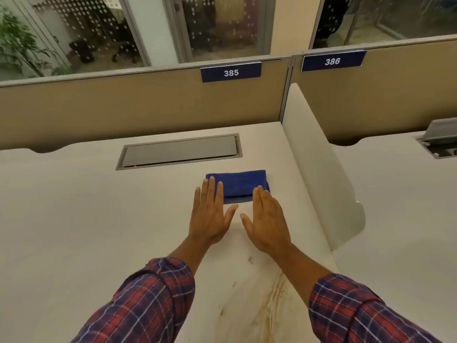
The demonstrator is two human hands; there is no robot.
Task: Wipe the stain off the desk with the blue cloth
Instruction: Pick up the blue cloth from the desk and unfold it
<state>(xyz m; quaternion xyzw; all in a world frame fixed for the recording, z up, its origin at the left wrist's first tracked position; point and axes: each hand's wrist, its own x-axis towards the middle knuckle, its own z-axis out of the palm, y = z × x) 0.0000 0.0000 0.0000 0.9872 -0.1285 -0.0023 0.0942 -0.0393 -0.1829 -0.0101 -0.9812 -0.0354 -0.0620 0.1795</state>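
A folded blue cloth (238, 184) lies flat on the white desk (86, 206), just in front of the cable hatch. My left hand (210, 214) is stretched out flat, palm down, its fingertips over the cloth's left end. My right hand (265, 219) is also flat and open, fingertips at the cloth's right front corner. Neither hand grips the cloth. A brownish streaky stain (269, 300) spreads over the desk near its front, between my two forearms, with a few small specks (250, 259) above it.
A grey closed cable hatch (179, 151) is set into the desk behind the cloth. A beige partition labelled 385 (231, 72) closes the back. A white side divider (319, 169) stands on the right, with desk 386 (332, 61) beyond it.
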